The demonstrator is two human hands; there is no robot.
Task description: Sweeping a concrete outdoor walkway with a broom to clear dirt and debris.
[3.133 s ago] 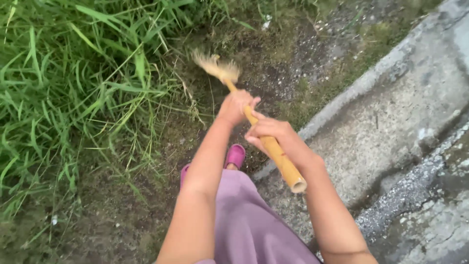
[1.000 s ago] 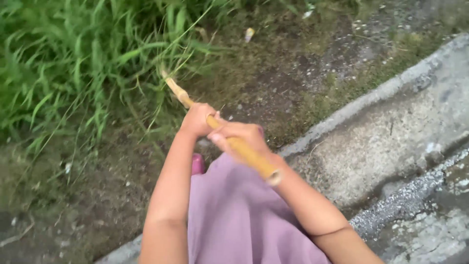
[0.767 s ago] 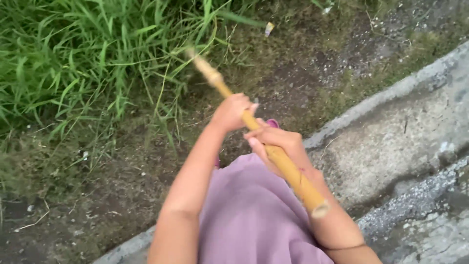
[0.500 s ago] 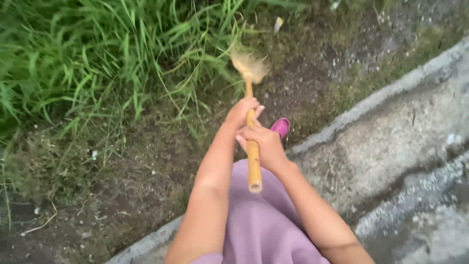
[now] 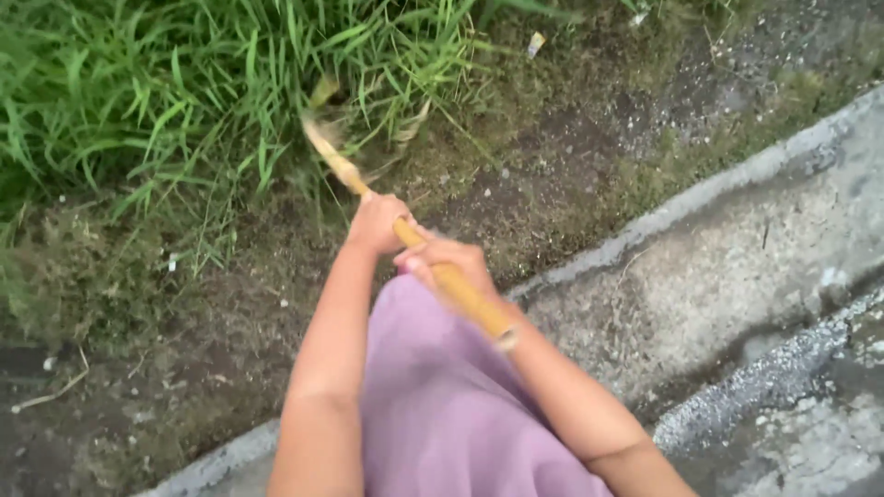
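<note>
Both hands grip a short broom with a yellow bamboo handle [image 5: 460, 292]. My left hand [image 5: 373, 221] holds it further down, near the head. My right hand [image 5: 444, 260] closes around the handle closer to its cut end, which points back toward my body. The straw head [image 5: 327, 147] is blurred and sits at the edge of the tall green grass [image 5: 184, 101], up and to the left of my hands. A lilac skirt [image 5: 442, 405] covers my legs below the arms.
Bare dark soil [image 5: 552, 184] with small pebbles lies between the grass and a concrete kerb [image 5: 700, 193] running diagonally to the right. Wet cracked pavement [image 5: 792, 405] fills the lower right. A small pale scrap of litter [image 5: 536, 41] rests near the top.
The broom head swung from straight ahead over the soil to the left into the grass edge. Both hands kept their hold on the handle, and the pink shoe is hidden now.
</note>
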